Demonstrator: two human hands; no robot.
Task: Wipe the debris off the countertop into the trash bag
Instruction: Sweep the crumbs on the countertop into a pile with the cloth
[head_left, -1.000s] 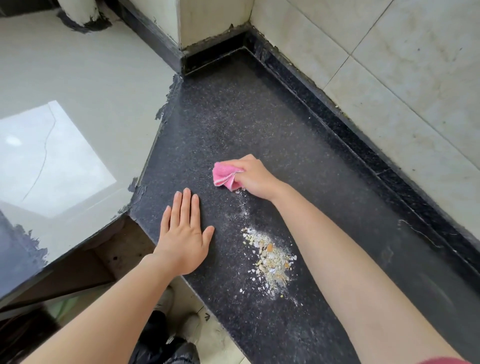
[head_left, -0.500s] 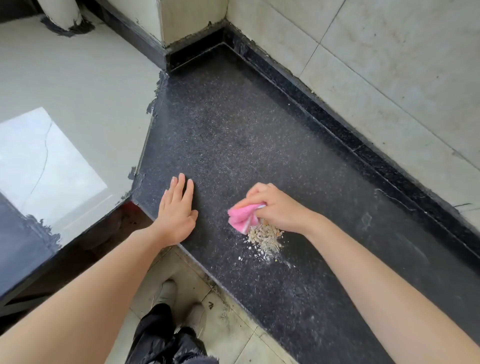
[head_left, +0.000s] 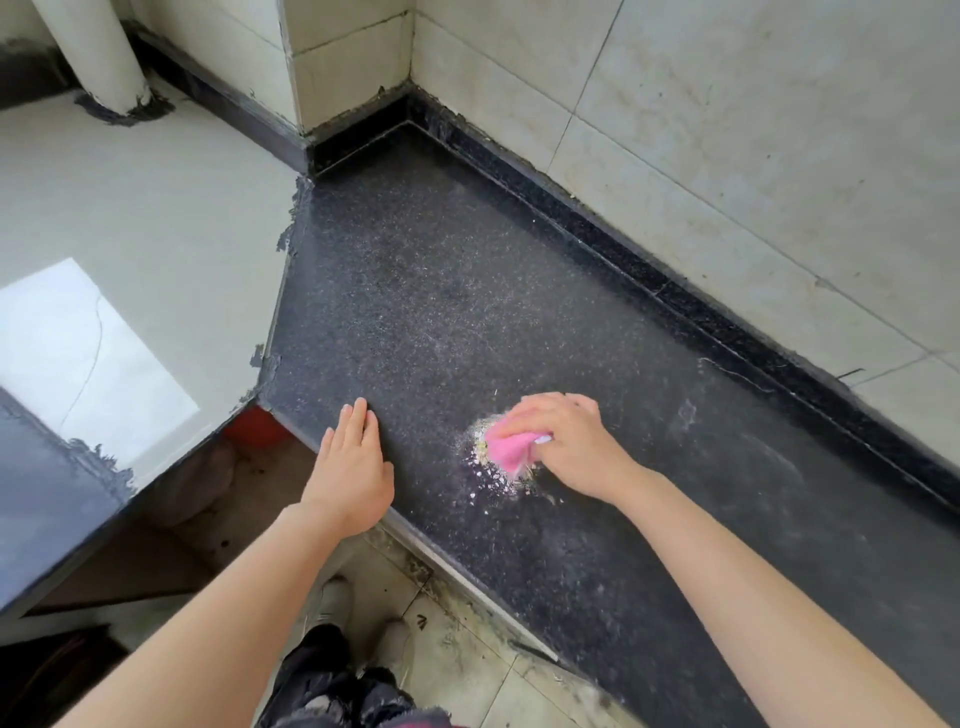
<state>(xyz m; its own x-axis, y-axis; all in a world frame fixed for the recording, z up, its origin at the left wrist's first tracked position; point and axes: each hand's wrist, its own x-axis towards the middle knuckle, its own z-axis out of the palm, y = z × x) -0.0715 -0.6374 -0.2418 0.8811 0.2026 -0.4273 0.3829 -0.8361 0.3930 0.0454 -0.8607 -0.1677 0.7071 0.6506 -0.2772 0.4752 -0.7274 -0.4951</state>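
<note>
A dark speckled stone countertop (head_left: 447, 291) runs along the tiled wall. My right hand (head_left: 566, 441) grips a bunched pink cloth (head_left: 508, 448) and presses it onto a small heap of pale crumbly debris (head_left: 493, 475) a short way in from the counter's front edge. The cloth covers much of the heap; white flecks show at its left and lower side. My left hand (head_left: 353, 470) lies flat on the counter's front edge, fingers straight and together, left of the debris. No trash bag is visible.
A pale glossy countertop (head_left: 135, 223) joins on the left, with a white pipe (head_left: 98, 52) at the back. Something red (head_left: 254, 426) sits under the counter corner. Below lie a tiled floor (head_left: 467, 670), my dark trousers and light shoes. A raised dark ledge borders the tiled wall.
My right hand has dragged the pink cloth from the far side of the debris down onto it, bunching the spread crumbs into a tighter heap. My left hand slid back toward the counter's front edge.
</note>
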